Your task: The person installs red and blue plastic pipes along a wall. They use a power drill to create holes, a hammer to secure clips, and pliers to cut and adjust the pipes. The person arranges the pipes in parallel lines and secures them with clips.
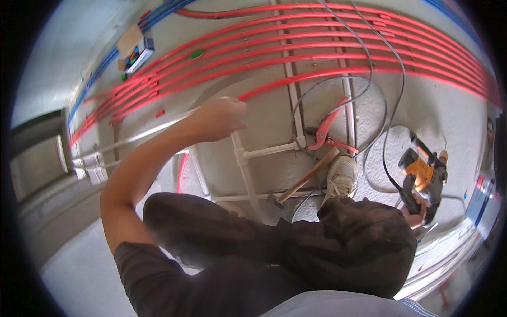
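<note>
My left hand (224,119) is closed, its fingers curled and slightly blurred. It is where a red pipe (296,79) and a white pipe (153,130) come together in view; what lies inside the fingers is hidden. On the right, my right hand (414,212) grips the rear handle of a yellow and black rotary hammer drill (422,174), its nose turned away from me. A red pipe cutter (325,130) lies with spread handles between the hands. Nearer me, a hammer (309,176) with a wooden handle lies by my shoe (342,177).
Several red pipes (253,45) run across the floor beyond. White pipes with tee fittings (240,154) cross the near floor. A grey cable (388,113) loops around the pipe cutter towards the drill. An open cardboard box (140,55) sits far left, beside blue pipes (158,16).
</note>
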`<state>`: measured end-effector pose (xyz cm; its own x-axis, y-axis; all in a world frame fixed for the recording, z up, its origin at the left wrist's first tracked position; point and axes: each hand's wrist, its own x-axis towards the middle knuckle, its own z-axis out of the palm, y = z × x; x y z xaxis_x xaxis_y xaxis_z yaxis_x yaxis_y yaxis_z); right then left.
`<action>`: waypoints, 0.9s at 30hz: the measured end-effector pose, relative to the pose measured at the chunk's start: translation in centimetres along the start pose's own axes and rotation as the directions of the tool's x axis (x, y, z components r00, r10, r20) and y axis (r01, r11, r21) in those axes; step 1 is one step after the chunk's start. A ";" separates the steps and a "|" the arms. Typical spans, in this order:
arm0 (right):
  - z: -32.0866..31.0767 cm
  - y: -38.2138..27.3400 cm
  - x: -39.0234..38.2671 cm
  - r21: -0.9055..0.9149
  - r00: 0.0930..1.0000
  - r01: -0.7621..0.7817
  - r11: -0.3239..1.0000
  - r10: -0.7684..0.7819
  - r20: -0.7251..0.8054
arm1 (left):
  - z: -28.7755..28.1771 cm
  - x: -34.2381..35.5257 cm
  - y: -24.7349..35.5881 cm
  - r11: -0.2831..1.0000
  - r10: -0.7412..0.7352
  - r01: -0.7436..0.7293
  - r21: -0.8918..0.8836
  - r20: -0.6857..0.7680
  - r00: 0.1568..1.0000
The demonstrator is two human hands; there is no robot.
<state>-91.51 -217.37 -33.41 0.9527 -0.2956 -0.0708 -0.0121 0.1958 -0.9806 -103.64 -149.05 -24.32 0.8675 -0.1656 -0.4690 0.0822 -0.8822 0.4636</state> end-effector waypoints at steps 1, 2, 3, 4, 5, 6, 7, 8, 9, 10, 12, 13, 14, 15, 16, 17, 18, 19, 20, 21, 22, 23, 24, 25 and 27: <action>2.0 -1.2 0.4 -0.149 0.997 0.077 0.986 -0.076 0.014 | 1.7 0.0 0.7 0.999 0.035 -0.034 -0.029 0.034 0.999; 3.1 -2.1 1.2 0.220 0.995 -0.103 0.970 0.100 0.023 | 3.1 0.5 1.7 0.997 -0.004 0.012 -0.077 0.116 0.993; 5.1 -3.2 1.5 0.222 0.968 -0.135 0.966 0.176 -0.180 | 4.1 2.0 3.4 0.991 -0.015 0.039 -0.125 0.189 0.982; 6.4 -3.9 1.7 0.234 0.963 -0.153 0.960 0.199 -0.184 | 5.6 3.8 4.2 0.965 0.076 -0.040 -0.258 0.128 0.989; 7.1 -4.4 1.7 0.205 0.974 -0.171 0.964 0.197 -0.112 | 7.7 6.2 5.4 0.918 0.075 -0.061 -0.393 0.021 0.997; 7.4 -5.4 1.4 0.167 0.983 -0.162 0.973 0.174 -0.060 | 6.6 9.0 7.9 0.875 0.132 -0.111 -0.472 0.013 0.991; 8.5 -5.4 1.1 0.139 0.982 -0.191 0.972 0.189 0.029 | 8.6 11.7 8.6 0.853 0.091 -0.119 -0.509 -0.080 0.993; 9.0 -6.0 0.7 0.103 0.978 -0.192 0.976 0.182 0.098 | 9.2 15.2 10.6 0.812 0.071 -0.118 -0.572 -0.103 0.992; 9.9 -6.3 -0.1 0.053 0.965 -0.206 0.977 0.194 0.177 | 9.2 17.3 12.2 0.767 0.022 -0.103 -0.634 -0.134 0.991; 10.8 -6.6 -0.9 0.016 0.941 -0.231 0.973 0.219 0.257 | 9.1 18.8 13.2 0.722 -0.032 -0.087 -0.686 -0.159 0.987; 12.8 -7.1 -2.3 -0.088 0.868 -0.250 0.964 0.264 0.421 | 9.8 21.1 15.2 0.320 -0.111 -0.256 -0.912 -0.304 0.946; 13.7 -7.7 -2.8 -0.147 0.818 -0.249 0.957 0.289 0.498 | 10.1 21.9 15.9 0.080 -0.165 -0.341 -0.936 -0.350 0.922; 14.6 -8.6 -3.1 -0.202 0.761 -0.242 0.949 0.315 0.568 | 9.8 22.0 16.1 -0.194 -0.027 -0.244 -0.950 -0.243 0.970; 15.8 -9.1 -3.4 -0.254 0.695 -0.224 0.941 0.337 0.635 | 10.2 22.3 14.8 -0.180 -0.011 -0.387 -0.904 -0.391 0.920; 16.9 -9.9 -3.7 -0.303 0.624 -0.211 0.929 0.367 0.690 | 10.5 21.1 13.5 -0.346 -0.033 -0.417 -0.841 -0.433 0.901; 18.5 -10.4 -3.7 -0.341 0.551 -0.191 0.920 0.388 0.738 | 10.6 19.9 12.1 -0.499 -0.057 -0.437 -0.748 -0.475 0.878; 20.1 -10.8 -3.9 -0.370 0.483 -0.174 0.913 0.406 0.776 | 9.5 17.0 10.8 -0.762 -0.100 -0.336 -0.554 -0.412 0.905; 21.9 -10.7 -4.3 -0.384 0.401 -0.178 0.906 0.423 0.812 | 9.1 13.3 9.8 -0.724 -0.266 -0.426 -0.542 -0.350 0.898; 24.1 -9.8 -4.6 -0.385 0.350 -0.192 0.903 0.429 0.833 | 8.9 9.4 8.8 -0.667 -0.427 -0.510 -0.543 -0.282 0.859; 26.6 -9.5 -5.1 -0.392 0.319 -0.195 0.899 0.436 0.842 | 8.9 5.3 8.2 -0.588 -0.457 -0.549 -0.593 -0.317 0.831; 29.2 -8.9 -6.0 -0.399 0.319 -0.219 0.890 0.452 0.833 | 8.9 1.3 8.0 -0.505 -0.475 -0.582 -0.637 -0.358 0.804; 31.6 -7.8 -7.0 -0.461 0.404 -0.231 0.857 0.516 0.756 | 8.9 -2.4 8.2 -0.459 -0.550 -0.548 -0.699 -0.261 0.793; 34.4 -5.9 -8.4 -0.405 0.440 -0.396 0.824 0.557 0.704 | 8.7 -6.0 9.0 -0.413 -0.625 -0.503 -0.759 -0.166 0.763; 36.3 -3.6 -9.2 -0.388 0.353 -0.470 0.793 0.571 0.741 | 8.2 -8.7 10.4 -0.405 -0.730 -0.486 -0.774 -0.046 0.682; 37.6 3.2 -10.4 -0.518 0.280 -0.427 0.741 0.654 0.703 | 7.0 -12.1 13.5 -0.387 -0.861 -0.443 -0.809 0.145 0.487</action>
<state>-90.03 -178.49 -28.95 0.4722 0.7026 -0.5323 -0.5737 -0.2135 -0.7908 -116.44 -162.07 -17.64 0.2810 0.6152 -0.7366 -0.0199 0.7711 0.6364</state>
